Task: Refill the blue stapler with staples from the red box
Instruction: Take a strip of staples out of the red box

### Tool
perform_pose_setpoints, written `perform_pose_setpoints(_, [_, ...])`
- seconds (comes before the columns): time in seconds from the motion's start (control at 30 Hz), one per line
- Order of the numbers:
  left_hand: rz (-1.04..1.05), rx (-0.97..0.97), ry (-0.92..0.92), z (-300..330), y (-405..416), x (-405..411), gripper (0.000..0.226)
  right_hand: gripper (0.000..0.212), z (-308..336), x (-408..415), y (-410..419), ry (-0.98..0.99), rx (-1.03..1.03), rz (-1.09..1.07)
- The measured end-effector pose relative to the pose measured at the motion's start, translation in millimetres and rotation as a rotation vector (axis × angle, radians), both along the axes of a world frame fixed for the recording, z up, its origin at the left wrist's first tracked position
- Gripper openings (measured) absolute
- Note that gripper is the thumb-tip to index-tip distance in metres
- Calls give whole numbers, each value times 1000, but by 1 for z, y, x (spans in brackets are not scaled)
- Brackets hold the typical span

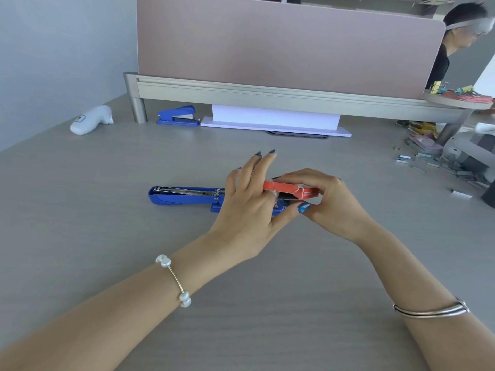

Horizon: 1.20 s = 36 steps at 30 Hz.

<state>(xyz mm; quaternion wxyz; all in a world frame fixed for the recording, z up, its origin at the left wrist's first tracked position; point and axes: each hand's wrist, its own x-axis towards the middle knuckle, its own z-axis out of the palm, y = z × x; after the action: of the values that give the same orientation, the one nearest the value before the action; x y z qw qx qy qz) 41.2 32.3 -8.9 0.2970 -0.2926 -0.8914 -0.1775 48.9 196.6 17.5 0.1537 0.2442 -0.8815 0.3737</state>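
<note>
The blue stapler [184, 196] lies flat on the grey desk, swung fully open, its metal staple channel facing up. Its right end is hidden behind my hands. My right hand [329, 204] grips the small red staple box [292, 190] just above that end, the box's left flap open. My left hand [249, 202] is at the open end of the box, one finger reaching into the mouth and the thumb under the box, the other fingers spread upward. I cannot see any staples inside the box.
A second blue stapler [179, 115] stands at the back by the divider leg, with a white object [89, 120] to its left and a white stand [276, 121]. Loose staple strips [428, 162] litter the right edge. A person [455, 41] sits behind the pink divider.
</note>
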Motion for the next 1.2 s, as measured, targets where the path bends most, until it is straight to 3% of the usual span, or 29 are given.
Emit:
perform_pose_setpoints(0.43, [51,-250,254,13,-9,2,62,40,0,-1,1,-55,-58,-10])
perform_pose_setpoints(0.7, [24,-280,318,14,-14,-5,15,35,0,-2,4,-22,-25,-51])
perform_pose_setpoints(1.0, [41,-406,388,9,-15,-10,32,31,-2,-3,6,40,81,-102])
perform_pose_setpoints(1.2, [38,-392,475,9,-19,-16,25,28,-3,-2,2,77,110,-94])
